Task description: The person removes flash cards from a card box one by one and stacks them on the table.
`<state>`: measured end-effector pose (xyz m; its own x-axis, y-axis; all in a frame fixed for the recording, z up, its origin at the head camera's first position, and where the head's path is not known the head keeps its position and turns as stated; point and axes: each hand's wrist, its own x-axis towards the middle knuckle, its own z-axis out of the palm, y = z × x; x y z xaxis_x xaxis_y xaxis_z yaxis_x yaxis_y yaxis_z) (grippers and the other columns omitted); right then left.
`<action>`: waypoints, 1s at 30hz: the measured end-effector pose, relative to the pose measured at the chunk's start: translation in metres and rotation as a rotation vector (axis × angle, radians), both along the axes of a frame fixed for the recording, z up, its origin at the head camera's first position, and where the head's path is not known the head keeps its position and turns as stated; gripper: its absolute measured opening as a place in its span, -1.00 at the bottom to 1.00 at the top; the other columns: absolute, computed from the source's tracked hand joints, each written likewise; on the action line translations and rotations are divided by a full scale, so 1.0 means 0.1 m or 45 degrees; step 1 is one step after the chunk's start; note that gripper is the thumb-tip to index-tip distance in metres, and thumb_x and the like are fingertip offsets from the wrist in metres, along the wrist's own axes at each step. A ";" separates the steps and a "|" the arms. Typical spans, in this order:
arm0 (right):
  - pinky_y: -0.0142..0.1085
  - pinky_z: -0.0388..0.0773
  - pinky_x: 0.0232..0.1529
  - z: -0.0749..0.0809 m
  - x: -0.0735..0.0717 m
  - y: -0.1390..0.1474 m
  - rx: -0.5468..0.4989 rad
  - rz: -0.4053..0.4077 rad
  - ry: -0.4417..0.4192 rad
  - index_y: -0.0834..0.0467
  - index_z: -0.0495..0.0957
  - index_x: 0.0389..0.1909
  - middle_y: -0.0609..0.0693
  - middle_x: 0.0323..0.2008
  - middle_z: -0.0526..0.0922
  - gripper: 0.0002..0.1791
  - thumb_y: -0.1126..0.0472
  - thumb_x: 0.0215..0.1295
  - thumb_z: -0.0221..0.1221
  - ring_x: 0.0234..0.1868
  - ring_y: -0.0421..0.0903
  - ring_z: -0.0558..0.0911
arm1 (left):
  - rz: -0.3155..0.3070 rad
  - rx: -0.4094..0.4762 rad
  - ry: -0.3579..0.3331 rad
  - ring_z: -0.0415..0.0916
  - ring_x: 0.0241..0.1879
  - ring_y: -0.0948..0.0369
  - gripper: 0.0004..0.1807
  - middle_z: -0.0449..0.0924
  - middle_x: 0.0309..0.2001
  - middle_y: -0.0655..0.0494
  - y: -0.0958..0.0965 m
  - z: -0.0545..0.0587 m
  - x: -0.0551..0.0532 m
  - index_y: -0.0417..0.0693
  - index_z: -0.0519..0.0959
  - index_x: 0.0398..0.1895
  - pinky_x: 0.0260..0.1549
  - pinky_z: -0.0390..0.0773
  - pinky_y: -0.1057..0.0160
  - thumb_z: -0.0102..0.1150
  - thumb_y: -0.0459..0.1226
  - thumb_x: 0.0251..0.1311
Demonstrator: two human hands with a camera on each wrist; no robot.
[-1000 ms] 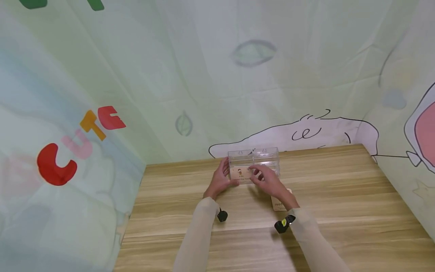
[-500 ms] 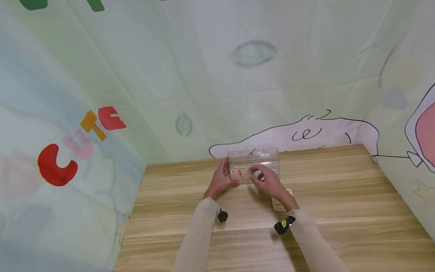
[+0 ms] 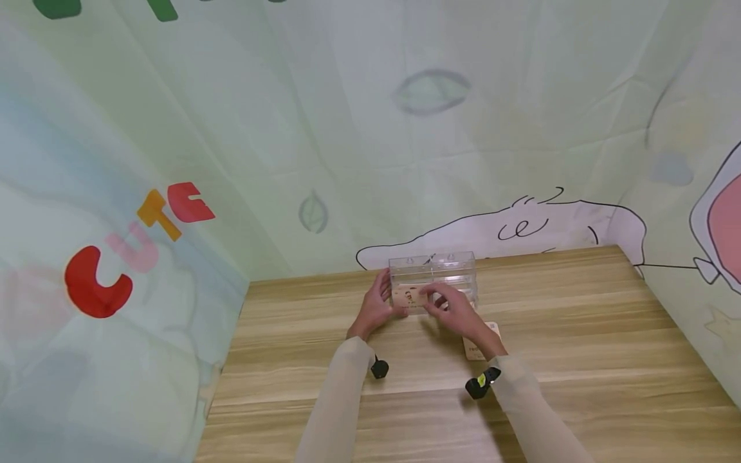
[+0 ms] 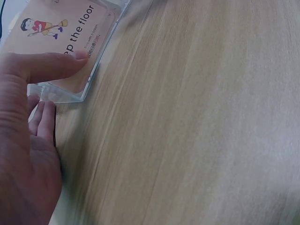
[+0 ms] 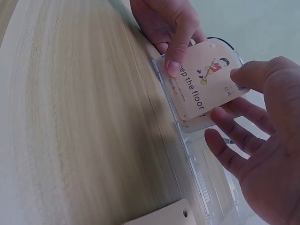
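A clear plastic card holder (image 3: 457,265) stands on the wooden table (image 3: 579,321) near the back wall. A tan card (image 5: 206,79) with a sweeping figure and the words "the floor" sits in its left end. My left hand (image 3: 375,307) grips the holder's left end, its thumb (image 4: 51,65) pressing on the card's face (image 4: 51,33). My right hand (image 3: 450,305) is at the card's right side; its thumb (image 5: 262,77) lies on the card's front and its fingers (image 5: 234,122) reach under and behind it. The holder's right part (image 5: 211,183) shows no card.
A second tan card (image 3: 485,342) lies flat on the table just behind my right wrist, its corner (image 5: 161,218) visible in the right wrist view. Printed fabric walls (image 3: 405,128) close in the table at the back and on both sides.
My right hand has shifted slightly left along the card, uncovering more of the loose card on the table. The left hand and the holder have stayed put.
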<state>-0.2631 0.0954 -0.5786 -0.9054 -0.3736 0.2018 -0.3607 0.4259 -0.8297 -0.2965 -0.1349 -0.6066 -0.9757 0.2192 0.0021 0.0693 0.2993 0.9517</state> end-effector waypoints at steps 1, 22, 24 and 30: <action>-0.22 0.73 -0.14 0.00 0.00 -0.01 0.001 0.005 0.005 0.16 0.62 0.16 0.11 0.08 0.67 -0.67 0.33 0.40 0.29 -0.16 -0.05 0.67 | 0.001 0.004 -0.001 0.22 0.52 0.04 0.20 0.24 0.56 -0.05 0.00 0.00 0.00 0.02 0.09 0.63 0.50 0.28 0.12 0.60 -0.49 -0.09; -0.21 0.67 -0.19 0.09 -0.05 -0.10 0.051 -0.083 0.079 0.17 0.65 0.10 0.04 -0.10 0.69 -0.65 0.42 0.31 0.32 -0.21 -0.07 0.63 | 0.014 0.013 -0.022 0.21 0.52 0.02 0.23 0.23 0.56 -0.09 0.01 -0.02 -0.01 -0.01 0.08 0.63 0.49 0.29 0.12 0.60 -0.50 -0.13; -0.19 0.68 -0.18 0.10 -0.06 -0.10 0.048 -0.092 0.108 0.19 0.65 0.08 0.07 -0.08 0.70 -0.65 0.44 0.28 0.32 -0.20 -0.04 0.64 | 0.013 0.013 -0.019 0.21 0.52 0.01 0.23 0.23 0.56 -0.09 0.01 -0.02 -0.01 0.00 0.08 0.63 0.49 0.28 0.12 0.60 -0.50 -0.13; -0.11 0.72 -0.18 0.12 -0.08 -0.09 -0.003 -0.114 0.171 0.25 0.65 0.08 0.16 -0.05 0.71 -0.59 0.48 0.18 0.37 -0.20 0.04 0.66 | 0.003 0.031 0.002 0.20 0.53 -0.01 0.26 0.22 0.56 -0.09 0.00 -0.02 -0.01 0.00 0.08 0.64 0.50 0.28 0.10 0.60 -0.56 -0.16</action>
<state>-0.2710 0.0867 -0.5664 -0.8998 -0.2916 0.3245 -0.4293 0.4594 -0.7776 -0.2977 -0.1345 -0.6090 -0.9762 0.2169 0.0090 0.0701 0.2759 0.9586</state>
